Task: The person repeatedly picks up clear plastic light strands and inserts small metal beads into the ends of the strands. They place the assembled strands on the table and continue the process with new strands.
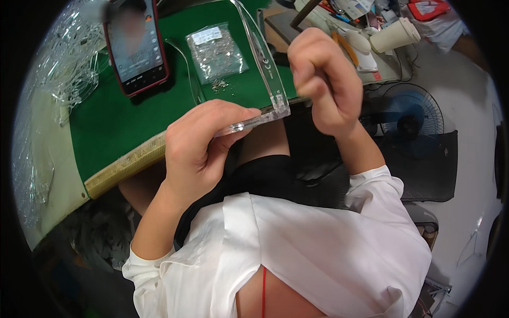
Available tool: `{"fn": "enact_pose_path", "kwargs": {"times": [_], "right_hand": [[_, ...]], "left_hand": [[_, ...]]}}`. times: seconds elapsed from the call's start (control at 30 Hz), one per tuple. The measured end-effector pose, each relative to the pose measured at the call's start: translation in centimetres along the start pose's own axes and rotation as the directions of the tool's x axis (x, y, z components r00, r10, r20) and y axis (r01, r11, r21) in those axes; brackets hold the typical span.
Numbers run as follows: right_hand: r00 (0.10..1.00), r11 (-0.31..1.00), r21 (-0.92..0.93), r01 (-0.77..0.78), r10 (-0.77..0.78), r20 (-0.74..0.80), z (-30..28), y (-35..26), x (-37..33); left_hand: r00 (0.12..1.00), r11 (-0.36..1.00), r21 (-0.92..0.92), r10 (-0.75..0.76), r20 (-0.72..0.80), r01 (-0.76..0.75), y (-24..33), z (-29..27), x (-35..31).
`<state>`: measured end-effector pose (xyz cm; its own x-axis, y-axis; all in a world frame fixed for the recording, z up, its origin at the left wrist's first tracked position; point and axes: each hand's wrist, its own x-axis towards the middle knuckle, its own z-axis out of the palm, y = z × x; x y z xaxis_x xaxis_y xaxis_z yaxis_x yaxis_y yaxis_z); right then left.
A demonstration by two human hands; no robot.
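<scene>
A clear plastic eyeglass frame (241,126) is in my left hand (199,143), pinched between thumb and fingers at the table's front edge. One of its temples (261,55) stretches away over the green mat from the hinge corner. My right hand (331,82) is raised to the right of that hinge, apart from it, with its fingers curled closed. What those fingers hold, if anything, is hidden. Beyond the frame lie a small heap of tiny metal screws (219,85) and a clear bag (216,53) of small metal parts with a white label. Another slim clear temple (189,71) lies left of the bag.
A phone (137,47) in a red case stands at the mat's far left. Many clear frames (66,58) are heaped at the left edge. A yellowish strip (127,164) borders the table's front. To the right are a pale cup (395,37), assorted clutter and a fan (411,114).
</scene>
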<state>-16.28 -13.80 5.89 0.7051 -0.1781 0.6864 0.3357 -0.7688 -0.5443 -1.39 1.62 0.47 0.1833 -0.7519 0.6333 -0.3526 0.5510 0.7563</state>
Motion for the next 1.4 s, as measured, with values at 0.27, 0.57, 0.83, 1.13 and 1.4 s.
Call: {"fn": "enact_pose_path", "kwargs": {"times": [0.27,0.57,0.83,1.13,1.4], "right_hand": [[0.982,0.966,-0.184,0.183,-0.172,0.072,-0.94,-0.81,0.79],[0.983,0.976,-0.136,0.173,-0.161,0.094,-1.15,-0.58,0.72],[0.989,0.985,-0.114,0.130,-0.121,0.085,-1.34,-0.75,0.77],[0.998,0.990,-0.127,0.058,-0.055,0.031,-1.22,-1.20,0.43],[0.997,0.996,-0.033,0.077,-0.078,-0.020,-0.87,-0.56,0.18]], "left_hand": [[0.999,1.000,-0.013,0.009,0.049,-0.008,-0.24,0.90,0.62],[0.993,0.999,-0.016,-0.031,0.115,0.033,0.04,0.55,0.48],[0.992,0.996,-0.047,-0.069,0.105,0.074,0.31,0.62,0.49],[0.994,0.999,0.054,-0.001,0.105,-0.005,0.05,0.28,0.58],[0.986,0.974,-0.182,-0.116,0.122,0.137,0.00,0.86,0.17]]}}
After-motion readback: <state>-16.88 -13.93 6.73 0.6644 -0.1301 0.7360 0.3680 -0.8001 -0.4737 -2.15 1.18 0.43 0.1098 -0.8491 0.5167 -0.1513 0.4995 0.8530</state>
